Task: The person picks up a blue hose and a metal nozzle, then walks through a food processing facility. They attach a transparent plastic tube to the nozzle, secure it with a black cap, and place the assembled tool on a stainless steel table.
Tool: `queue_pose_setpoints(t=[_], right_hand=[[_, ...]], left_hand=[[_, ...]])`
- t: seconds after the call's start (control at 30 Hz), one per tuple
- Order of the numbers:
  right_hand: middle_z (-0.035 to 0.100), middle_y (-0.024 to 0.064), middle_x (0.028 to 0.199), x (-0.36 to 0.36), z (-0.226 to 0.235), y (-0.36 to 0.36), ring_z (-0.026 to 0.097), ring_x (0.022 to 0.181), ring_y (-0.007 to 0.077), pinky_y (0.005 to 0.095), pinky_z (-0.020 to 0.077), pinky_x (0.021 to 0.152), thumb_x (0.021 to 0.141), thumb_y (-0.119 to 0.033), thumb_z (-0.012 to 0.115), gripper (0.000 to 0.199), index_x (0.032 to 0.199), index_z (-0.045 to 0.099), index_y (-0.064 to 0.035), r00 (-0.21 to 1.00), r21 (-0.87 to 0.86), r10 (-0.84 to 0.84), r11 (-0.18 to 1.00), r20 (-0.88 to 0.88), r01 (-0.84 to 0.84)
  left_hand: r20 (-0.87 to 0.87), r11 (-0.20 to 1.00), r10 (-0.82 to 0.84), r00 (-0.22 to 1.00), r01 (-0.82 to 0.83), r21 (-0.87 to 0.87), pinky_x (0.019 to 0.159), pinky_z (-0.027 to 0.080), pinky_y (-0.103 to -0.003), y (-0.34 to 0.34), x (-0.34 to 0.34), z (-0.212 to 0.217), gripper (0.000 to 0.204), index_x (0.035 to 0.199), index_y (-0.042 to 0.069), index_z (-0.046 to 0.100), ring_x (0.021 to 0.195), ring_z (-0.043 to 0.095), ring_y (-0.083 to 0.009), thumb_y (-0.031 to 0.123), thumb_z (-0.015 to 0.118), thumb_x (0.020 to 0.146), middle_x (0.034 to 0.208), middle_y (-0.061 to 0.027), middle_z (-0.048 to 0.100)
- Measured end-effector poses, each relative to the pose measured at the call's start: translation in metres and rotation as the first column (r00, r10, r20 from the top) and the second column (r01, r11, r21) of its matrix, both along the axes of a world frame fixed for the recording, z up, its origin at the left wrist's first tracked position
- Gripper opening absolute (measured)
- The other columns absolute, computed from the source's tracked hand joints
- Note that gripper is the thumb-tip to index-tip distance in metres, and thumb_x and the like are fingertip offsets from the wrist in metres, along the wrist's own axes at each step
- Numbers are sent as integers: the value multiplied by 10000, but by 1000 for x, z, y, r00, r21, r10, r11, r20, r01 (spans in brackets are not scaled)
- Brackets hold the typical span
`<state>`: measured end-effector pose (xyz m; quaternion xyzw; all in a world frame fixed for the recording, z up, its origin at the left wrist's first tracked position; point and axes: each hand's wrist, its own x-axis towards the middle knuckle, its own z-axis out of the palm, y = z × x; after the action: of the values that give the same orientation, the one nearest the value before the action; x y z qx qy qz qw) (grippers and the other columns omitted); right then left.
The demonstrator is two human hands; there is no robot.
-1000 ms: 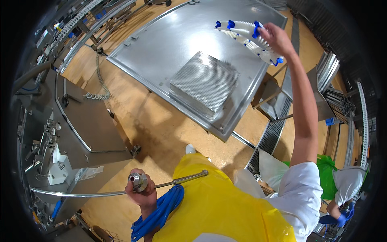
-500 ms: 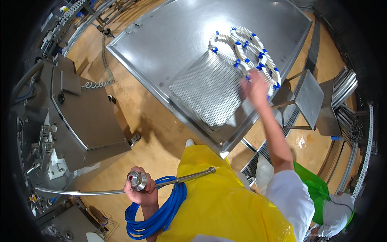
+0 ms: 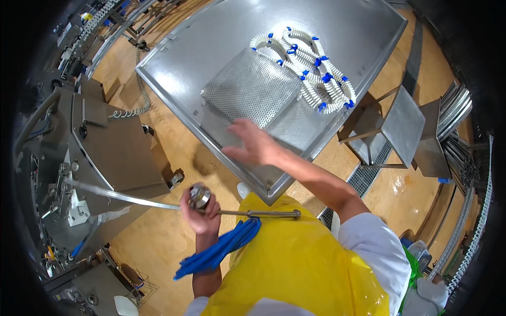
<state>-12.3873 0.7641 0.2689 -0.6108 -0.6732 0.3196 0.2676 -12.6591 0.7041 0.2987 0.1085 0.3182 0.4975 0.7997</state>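
My left hand [image 3: 201, 220] is wrapped round a metal rod [image 3: 271, 214] with a thick round metal fitting [image 3: 200, 196] on top. A coil of blue hose [image 3: 221, 247] hangs over the rod and along my left forearm. To the left, a long thin metal strip [image 3: 132, 198] sticks out of the same grip. My right hand [image 3: 255, 145], fingers spread and holding nothing, hovers over the near corner of the metal table [image 3: 221, 31]. Beyond it lies a perforated metal plate [image 3: 247, 87]. A white ribbed chain with blue clips [image 3: 327, 63] is looped beside the plate.
Steel machinery [image 3: 118, 147] stands to the left, with a coiled cable [image 3: 132, 111] behind it. On the right are a metal frame stand [image 3: 403, 126] and a holder of metal rods [image 3: 456, 113]. A floor drain grating [image 3: 366, 179] runs past the table.
My right hand has left the chain and come nearer, to the left. The perforated plate lies farther from the table's near corner. My left hand has risen to the right, and the hose swings.
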Motion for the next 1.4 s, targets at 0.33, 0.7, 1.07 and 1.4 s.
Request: queue_pose_setpoints(t=[0.33,0.7,1.07,1.4], right_hand=[[691,145,1211,-24,8,-65,697,957,239,385,573,784,1025,-358,700,580,1483,508,-59,830,-93,68,985,-554,-143],[631,189,1178,60,-138,-99,612,1083,424,475,523,934,908,-223,803,523,1347,573,-55,971,239,-239,943,-5,233],[601,170,1303,48,-118,-111,600,1200,395,489,506,1011,780,8,764,529,1287,639,-77,968,393,-233,902,96,179],[584,185,1335,22,-114,-127,627,1197,373,447,530,1000,934,-168,722,401,1317,650,-75,981,150,-190,972,31,183]], left_hand=[[154,935,-350,924,354,0,485,390,-236,5,71,-36,637,1150,77,653,682,576,-107,670,434,1067,922,-40,677],[89,880,-326,941,337,-334,527,370,-245,-2,112,-146,736,1207,22,617,669,479,-141,724,499,1021,837,-47,552],[-55,883,-366,929,328,-335,595,423,-249,7,142,-172,719,1072,64,714,784,628,-142,755,535,986,891,-19,613],[-193,908,-263,945,175,-381,541,410,-239,7,118,-143,826,1368,18,448,724,598,-163,714,627,960,861,-66,594]])
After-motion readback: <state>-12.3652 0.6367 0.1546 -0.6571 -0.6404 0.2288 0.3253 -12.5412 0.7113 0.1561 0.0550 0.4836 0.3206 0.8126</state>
